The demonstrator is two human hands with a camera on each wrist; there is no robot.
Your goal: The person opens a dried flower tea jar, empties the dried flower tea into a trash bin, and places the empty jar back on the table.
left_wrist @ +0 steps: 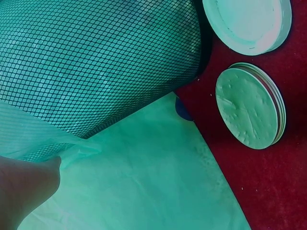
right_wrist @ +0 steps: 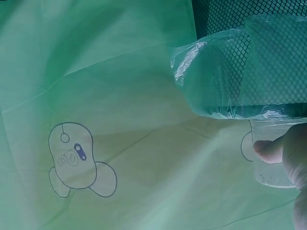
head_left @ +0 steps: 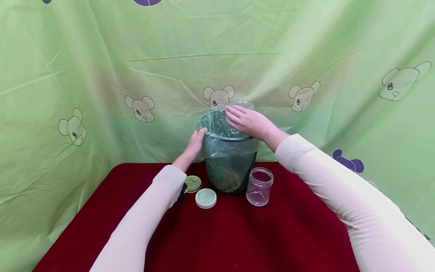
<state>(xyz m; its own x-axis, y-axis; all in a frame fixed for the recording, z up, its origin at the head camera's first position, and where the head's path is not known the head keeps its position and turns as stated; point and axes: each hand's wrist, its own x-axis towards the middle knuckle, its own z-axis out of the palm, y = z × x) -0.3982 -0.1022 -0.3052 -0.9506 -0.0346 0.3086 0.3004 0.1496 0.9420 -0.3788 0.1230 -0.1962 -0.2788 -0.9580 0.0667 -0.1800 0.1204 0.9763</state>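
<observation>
A dark mesh wastebasket [head_left: 231, 170], lined with a thin translucent plastic bag [head_left: 221, 145], stands at the table's far side. My left hand [head_left: 196, 141] grips its left rim over the folded bag; in the left wrist view only part of that hand [left_wrist: 29, 187] shows. Above the basket's back right rim, my right hand [head_left: 248, 121] holds a clear jar [right_wrist: 273, 175]. The jar seems tipped towards the basket, though the hand hides most of it. A second clear jar [head_left: 259, 189] stands upright and open to the basket's right front.
A pale green lid [head_left: 205, 198] lies in front of the basket. Left of it is a flat round green-topped piece [left_wrist: 249, 108] with a layered edge. A dark red cloth [head_left: 231, 241] covers the table, and a green printed curtain [head_left: 176, 45] hangs behind.
</observation>
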